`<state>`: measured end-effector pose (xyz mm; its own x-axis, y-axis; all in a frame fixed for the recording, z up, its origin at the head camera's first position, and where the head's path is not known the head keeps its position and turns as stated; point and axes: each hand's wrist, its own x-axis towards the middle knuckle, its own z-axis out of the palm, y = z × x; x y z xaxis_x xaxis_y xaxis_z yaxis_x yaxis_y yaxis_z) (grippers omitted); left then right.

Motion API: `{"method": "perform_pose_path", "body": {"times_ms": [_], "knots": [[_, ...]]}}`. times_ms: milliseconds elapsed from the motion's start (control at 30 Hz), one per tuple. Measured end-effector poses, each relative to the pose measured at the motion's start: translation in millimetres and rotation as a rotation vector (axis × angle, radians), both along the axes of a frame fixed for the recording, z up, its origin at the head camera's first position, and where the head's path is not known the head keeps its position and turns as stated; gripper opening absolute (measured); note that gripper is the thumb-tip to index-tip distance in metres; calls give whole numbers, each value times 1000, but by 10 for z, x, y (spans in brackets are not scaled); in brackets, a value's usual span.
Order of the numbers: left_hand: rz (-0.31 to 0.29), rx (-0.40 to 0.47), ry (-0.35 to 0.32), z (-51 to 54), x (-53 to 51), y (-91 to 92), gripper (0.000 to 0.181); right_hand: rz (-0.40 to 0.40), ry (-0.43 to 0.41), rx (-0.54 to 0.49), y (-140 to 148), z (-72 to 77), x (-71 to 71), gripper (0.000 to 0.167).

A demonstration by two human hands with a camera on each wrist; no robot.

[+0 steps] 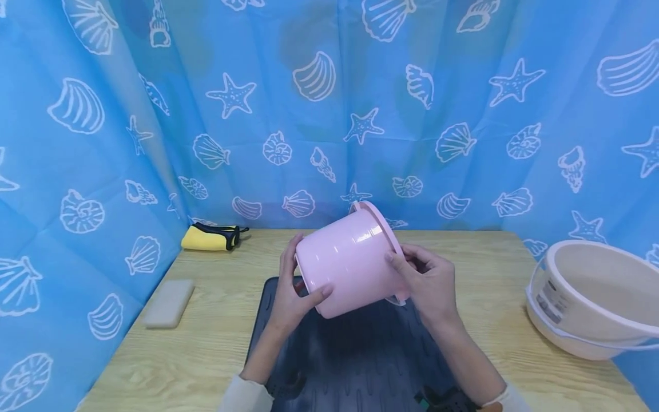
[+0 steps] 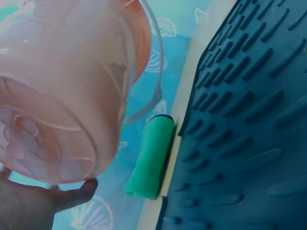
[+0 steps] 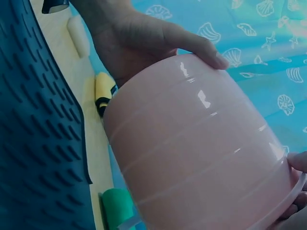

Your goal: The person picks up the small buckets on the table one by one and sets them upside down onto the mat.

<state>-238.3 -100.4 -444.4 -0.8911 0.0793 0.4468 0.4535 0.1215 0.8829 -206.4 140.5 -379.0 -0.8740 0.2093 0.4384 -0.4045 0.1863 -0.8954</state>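
Just below the centre of the head view, one glossy pink bucket [image 1: 350, 263] hung tilted, its inside hidden; the left hand [image 1: 286, 303] gripped its base, the right hand [image 1: 434, 281] its rim. One dark mat [image 1: 355, 357] lay beneath; one cream bucket [image 1: 571, 312], cut off, stood right; one pale block [image 1: 169, 304] and one yellow bundle [image 1: 206, 238] lay left.

My camera feed shows a pale wood-grain tabletop [image 1: 218, 317] bearing a dark ridged mat [image 1: 360, 360], white rectangular sponge-like block [image 1: 169, 303], black-trimmed yellow bundle [image 1: 206, 237], green cylindrical roll [image 2: 153, 158] and, rightmost, round cream plastic bucket [image 1: 592, 312].
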Motion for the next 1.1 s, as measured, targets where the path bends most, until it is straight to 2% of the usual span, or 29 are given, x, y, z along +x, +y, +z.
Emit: {"method": "perform_pose_path", "body": {"times_ms": [167, 300, 367, 500, 667, 733, 900, 1100], "knots": [[-98, 48, -104, 27, -22, 26, 107, -8, 8, -10, 35, 8, -11, 28], [-84, 66, -91, 57, -51, 41, 103, 22, -5, 15, 83, 55, 4, 29], [-69, 70, -77, 77, -47, 7, 99, 61, -23, 79, 121, 81, 15, 32], [-59, 72, -80, 107, -8, -110, 93, 120, -58, 276, 275, 98, 32, 35], [-83, 94, -91, 122, 29, -268, 89, 117, -71, 479, 517, 62, 107, 34], [-85, 89, -90, 140, 38, -334, 89, 109, -46, 546, 588, 35, 134, 30], [-57, 46, -96, 221, 87, -498, 87, 116, 76, 692, 723, -50, 199, 21], [-14, 2, -108, 290, 193, -692, 88, 153, 143, 807, 830, -183, 327, 25]]}}
